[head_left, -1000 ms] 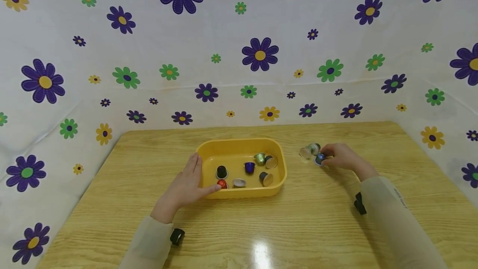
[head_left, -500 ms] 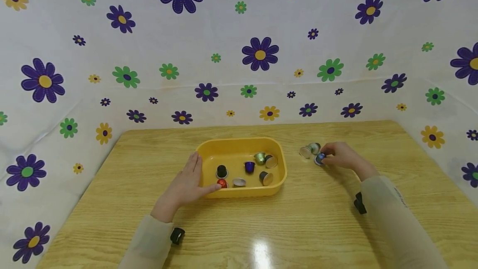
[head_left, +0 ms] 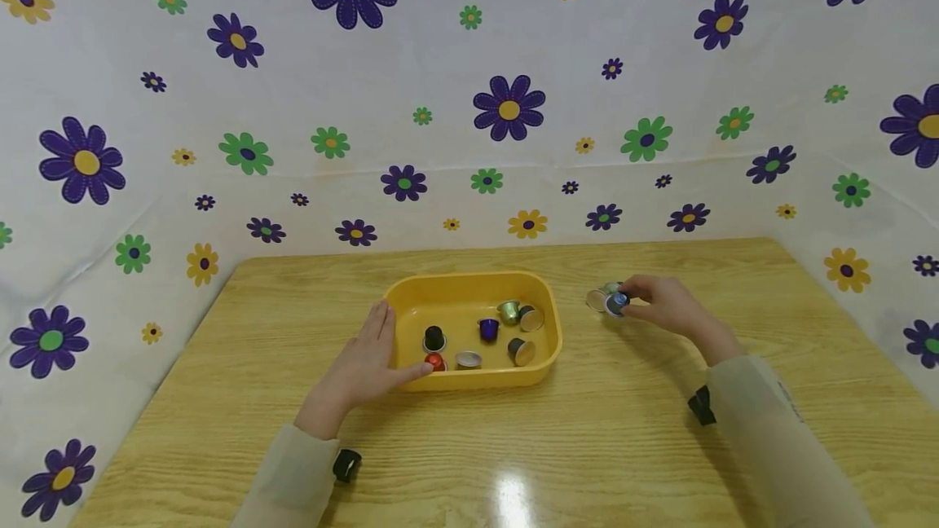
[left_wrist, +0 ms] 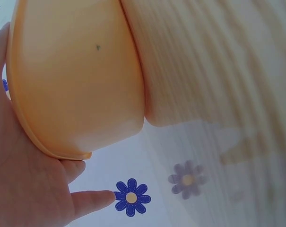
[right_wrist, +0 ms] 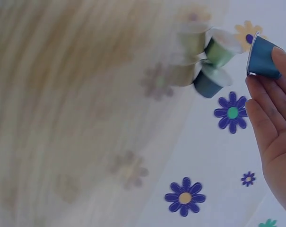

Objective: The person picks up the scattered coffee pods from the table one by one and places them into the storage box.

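Note:
Between thumb and fingers my right hand (head_left: 669, 306) pinches a blue coffee capsule (right_wrist: 264, 56), raised off the table with its rim tilted, as the right wrist view shows. Just past it on the table lie a green coffee capsule (right_wrist: 222, 48) and a dark grey one (right_wrist: 212, 79), touching or nearly so; the head view has them partly covered. My left hand (head_left: 359, 373) rests against the left end of a yellow tray (head_left: 469, 380), fingers straight along the wall (left_wrist: 81, 80) and thumb extended over the front rim.
Inside the tray lie several capsules: a black one (head_left: 434, 337), a red one (head_left: 435, 362) by the thumb, a purple-blue one (head_left: 488, 330), a green one (head_left: 509, 312) and others. A flower-printed cloth (head_left: 411, 63) encloses the wooden table (head_left: 469, 463) at back and sides.
The blue capsule has come up off the table in my right hand and shifted slightly left, in front of the other loose capsules. My left hand and the tray stay put.

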Motion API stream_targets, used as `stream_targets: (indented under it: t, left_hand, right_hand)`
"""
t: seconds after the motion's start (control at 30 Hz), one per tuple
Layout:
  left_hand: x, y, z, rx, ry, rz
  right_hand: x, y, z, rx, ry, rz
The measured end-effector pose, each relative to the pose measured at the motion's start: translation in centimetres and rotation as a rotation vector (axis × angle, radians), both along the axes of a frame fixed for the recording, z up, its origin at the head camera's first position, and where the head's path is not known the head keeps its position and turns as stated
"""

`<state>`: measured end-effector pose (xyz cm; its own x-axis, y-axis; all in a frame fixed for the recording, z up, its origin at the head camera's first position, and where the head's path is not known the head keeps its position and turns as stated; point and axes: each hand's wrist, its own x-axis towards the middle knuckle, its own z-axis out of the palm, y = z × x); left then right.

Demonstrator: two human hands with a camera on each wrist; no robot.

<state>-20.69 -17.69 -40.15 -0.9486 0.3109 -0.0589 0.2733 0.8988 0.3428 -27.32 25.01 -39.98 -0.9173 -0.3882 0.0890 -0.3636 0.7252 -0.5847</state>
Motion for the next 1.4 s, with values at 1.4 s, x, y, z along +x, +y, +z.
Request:
stream_targets:
  t: [1.4]
  left_hand:
    - [0.1,0.1,0.1,-0.009,-0.004,0.002]
  right_hand:
    - [0.5,-11.1,4.0,0.005,0.069,0.263]
